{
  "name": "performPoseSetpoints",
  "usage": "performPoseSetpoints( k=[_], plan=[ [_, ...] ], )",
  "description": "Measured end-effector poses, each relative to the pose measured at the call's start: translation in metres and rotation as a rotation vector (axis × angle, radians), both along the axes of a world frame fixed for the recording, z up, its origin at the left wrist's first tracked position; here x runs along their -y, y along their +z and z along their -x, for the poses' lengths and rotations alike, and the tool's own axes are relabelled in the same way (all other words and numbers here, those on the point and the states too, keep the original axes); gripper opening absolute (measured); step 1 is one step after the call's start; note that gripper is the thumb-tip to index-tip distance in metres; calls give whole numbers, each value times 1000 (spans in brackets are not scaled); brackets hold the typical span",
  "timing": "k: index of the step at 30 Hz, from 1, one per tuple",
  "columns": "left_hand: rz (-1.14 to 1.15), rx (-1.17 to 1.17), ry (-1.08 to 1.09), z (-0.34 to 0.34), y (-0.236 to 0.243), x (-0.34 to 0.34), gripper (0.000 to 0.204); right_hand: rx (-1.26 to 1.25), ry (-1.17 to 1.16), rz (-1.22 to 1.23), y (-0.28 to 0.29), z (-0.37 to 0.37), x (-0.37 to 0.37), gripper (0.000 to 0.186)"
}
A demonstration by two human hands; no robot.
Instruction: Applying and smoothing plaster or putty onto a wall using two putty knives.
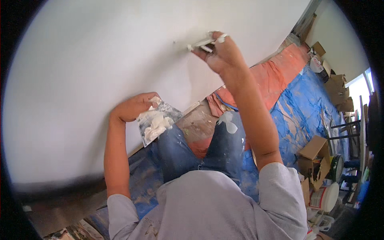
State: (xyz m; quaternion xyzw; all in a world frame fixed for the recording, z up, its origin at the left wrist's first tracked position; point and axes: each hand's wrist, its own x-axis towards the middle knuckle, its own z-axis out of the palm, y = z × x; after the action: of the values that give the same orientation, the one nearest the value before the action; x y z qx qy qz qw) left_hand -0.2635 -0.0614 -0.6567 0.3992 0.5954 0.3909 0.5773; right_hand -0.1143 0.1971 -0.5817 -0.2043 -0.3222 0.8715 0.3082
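Observation:
My left hand (pixel 134 107) is closed on the edge of a flat, square metal plate (pixel 171 111), held low in front of the wall and above my knees. A thick heap of off-white putty (pixel 158 127) lies on the plate, and some is smeared on my fingers. Farther up and to the right, my right hand (pixel 225 54) grips a putty-coated, flat-bladed scraper (pixel 201 43) at the white wall (pixel 92 60). Its handle is mostly hidden by the hand, and I cannot tell whether the blade touches the wall. Putty also clings to these fingers.
Blue sheeting (pixel 298 106) and an orange-red sheet (pixel 276 72) cover the floor along the wall. To the right stand an open cardboard box (pixel 314 148), a white bucket (pixel 330 197) and more boxes (pixel 338 88). My putty-spotted jeans (pixel 226 144) are close below the plate.

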Motion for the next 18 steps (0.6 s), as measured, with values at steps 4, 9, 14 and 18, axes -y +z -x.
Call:
performPoseSetpoints(
  k=[4, 9, 14, 18],
  plan=[
    [-203, 314, 381, -29, -22, 13, 18, -115, 59, -324, -1, -58, 0, 30],
    [-465, 554, 960, -116, -72, -1, 17, 233, -125, -1051, -102, -146, 59, 28],
    [-360, -505, 888, -167, -93, -10, 27, -58, -109, -1611, -111, -156, 115, 51],
    [-383, 784, 1216, -179, -45, -12, 27, 188, 48, -1887, -117, -166, 98, 69]
  ],
)
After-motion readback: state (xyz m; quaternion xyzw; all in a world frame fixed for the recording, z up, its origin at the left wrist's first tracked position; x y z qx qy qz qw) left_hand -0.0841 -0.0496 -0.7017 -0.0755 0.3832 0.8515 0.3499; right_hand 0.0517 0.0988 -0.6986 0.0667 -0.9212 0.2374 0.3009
